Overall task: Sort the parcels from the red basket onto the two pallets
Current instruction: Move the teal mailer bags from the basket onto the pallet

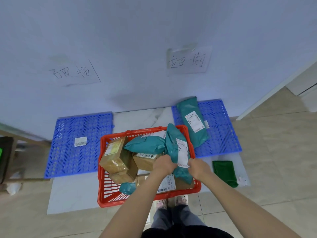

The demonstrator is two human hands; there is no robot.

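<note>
**Inspector:** Report the scene, largest item first.

**Operator:** I see two blue pallets on the floor against the wall: the left pallet [77, 146], bare apart from a loose label, and the right pallet [221, 133], which carries one teal mailer [192, 121]. Between them sits the red basket [106, 191], holding cardboard boxes and several teal bags. A handwritten sign hangs on the wall above each pallet.

**Inspector:** State of the hands?

**Operator:** Both hands are closed on the same thing. My left hand [163, 164] grips the near-left edge of an upright teal parcel [176, 148]; my right hand [197, 167] pinches it at its white shipping label [182, 152]. The parcel stands partly inside the basket, leaning over its far-right corner.

**Inspector:** Risks from here?

**Operator:** First, mis-sorting. I judge the destination depends on the label and the parcel's condition, and the print is too small for me to read, so a hasty call sends it to the wrong pallet. Second, the label: its lower end looks lifted, and a pinch there could peel or tear it. Third, the soft bag may sag and catch the basket rim as it lifts. Fourth, the tilted cardboard box [115, 155] may topple once its neighbours shift.
</note>
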